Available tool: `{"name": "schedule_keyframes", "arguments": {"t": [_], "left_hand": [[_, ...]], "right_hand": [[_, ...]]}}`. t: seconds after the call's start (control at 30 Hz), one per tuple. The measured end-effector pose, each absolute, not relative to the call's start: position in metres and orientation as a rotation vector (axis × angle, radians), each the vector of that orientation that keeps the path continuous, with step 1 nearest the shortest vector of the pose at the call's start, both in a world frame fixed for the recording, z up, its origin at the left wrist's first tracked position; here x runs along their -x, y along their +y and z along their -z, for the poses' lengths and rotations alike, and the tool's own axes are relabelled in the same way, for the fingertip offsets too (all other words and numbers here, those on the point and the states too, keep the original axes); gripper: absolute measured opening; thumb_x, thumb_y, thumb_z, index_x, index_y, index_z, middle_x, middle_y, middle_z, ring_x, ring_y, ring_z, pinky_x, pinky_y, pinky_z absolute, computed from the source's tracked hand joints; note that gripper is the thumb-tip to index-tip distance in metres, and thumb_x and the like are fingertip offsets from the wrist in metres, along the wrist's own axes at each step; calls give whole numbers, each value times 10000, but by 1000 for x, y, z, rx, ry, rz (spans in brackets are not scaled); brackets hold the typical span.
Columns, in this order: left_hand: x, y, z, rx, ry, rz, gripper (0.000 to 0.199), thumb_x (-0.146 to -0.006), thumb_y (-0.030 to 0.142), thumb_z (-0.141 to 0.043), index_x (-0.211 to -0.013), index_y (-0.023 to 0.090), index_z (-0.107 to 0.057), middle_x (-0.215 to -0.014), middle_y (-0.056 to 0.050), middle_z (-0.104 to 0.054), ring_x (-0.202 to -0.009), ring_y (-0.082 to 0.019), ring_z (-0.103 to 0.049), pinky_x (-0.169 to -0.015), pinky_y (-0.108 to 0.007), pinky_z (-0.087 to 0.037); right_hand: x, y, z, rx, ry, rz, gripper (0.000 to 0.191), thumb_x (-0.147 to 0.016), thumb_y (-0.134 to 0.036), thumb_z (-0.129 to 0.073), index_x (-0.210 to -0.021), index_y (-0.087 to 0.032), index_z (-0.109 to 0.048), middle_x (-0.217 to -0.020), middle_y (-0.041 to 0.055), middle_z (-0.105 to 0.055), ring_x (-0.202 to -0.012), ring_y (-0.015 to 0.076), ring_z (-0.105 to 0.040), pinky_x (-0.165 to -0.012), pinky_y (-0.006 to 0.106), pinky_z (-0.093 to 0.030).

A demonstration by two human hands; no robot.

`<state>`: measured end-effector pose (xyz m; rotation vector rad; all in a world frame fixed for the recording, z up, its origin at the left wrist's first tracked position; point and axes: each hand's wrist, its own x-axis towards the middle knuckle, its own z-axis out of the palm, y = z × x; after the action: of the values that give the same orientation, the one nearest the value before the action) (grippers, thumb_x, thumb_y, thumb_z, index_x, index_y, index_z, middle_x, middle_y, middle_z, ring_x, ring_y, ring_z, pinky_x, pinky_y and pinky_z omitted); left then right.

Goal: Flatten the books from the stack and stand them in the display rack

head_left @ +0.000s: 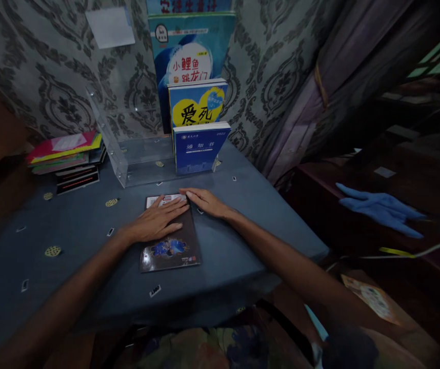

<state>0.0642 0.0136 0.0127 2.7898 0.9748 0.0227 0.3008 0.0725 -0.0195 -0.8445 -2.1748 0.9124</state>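
A dark book (189, 230) with a blue picture near its lower edge lies flat on the blue-grey tablecloth (127, 287). My left hand (160, 219) rests flat on the upper half of its cover, fingers spread to the right. At the book's top right corner is my right hand (206, 201), fingers stretched out toward the left and touching the edge there. Both palms face down. Behind the book stands a clear acrylic rack (143, 171), with a blue booklet (199, 151), a yellow-and-blue book (197, 105) and a teal book (189, 46) upright at its right side.
To the left of the rack lies a pile of books and folders (68, 156). A patterned wall covering (70, 92) rises behind the table, with a tied curtain (300, 102) at right. On a dark red surface further right lies a blue glove (381, 207).
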Motion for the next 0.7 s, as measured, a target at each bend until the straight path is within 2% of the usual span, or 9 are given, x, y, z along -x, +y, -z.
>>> {"name": "schedule_keyframes", "arguments": {"t": [0.3,0.4,0.6,0.7], "left_hand": [[-75,4,-5,-2809,1052,-106,593,-1071,547,-208,-1584,267,-305,-1647,-43,-319,-1550,-188,-215,-1272,-469,-41],[-80,-2,1,-2802,1151,-134,618,-1068,550,-211,-1586,227,-303,-1640,-76,-333,-1546,-204,-232,-1273,-470,-72],[-81,-17,13,-2690,1492,-258,722,-1046,598,-227,-1597,132,-245,-1644,-170,-297,-1551,-286,-203,-1255,-522,-181],[-74,-23,20,-2584,1672,-258,790,-1028,626,-265,-1599,83,-205,-1651,-222,-240,-1552,-342,-160,-1245,-552,-193]], "right_hand": [[-301,71,19,859,-2189,-886,670,-995,-678,-314,-1349,-220,-651,-1350,77,-683,-1252,267,-635,-1094,448,-469],[-302,69,18,864,-2222,-861,608,-1009,-624,-344,-1360,-228,-642,-1361,71,-676,-1268,267,-626,-1107,455,-454],[-302,66,16,873,-2243,-836,533,-1022,-543,-370,-1353,-230,-647,-1368,78,-670,-1274,274,-621,-1105,466,-458],[-301,65,15,886,-2242,-819,505,-1021,-528,-382,-1344,-250,-652,-1376,66,-664,-1283,274,-615,-1116,479,-451]]}}
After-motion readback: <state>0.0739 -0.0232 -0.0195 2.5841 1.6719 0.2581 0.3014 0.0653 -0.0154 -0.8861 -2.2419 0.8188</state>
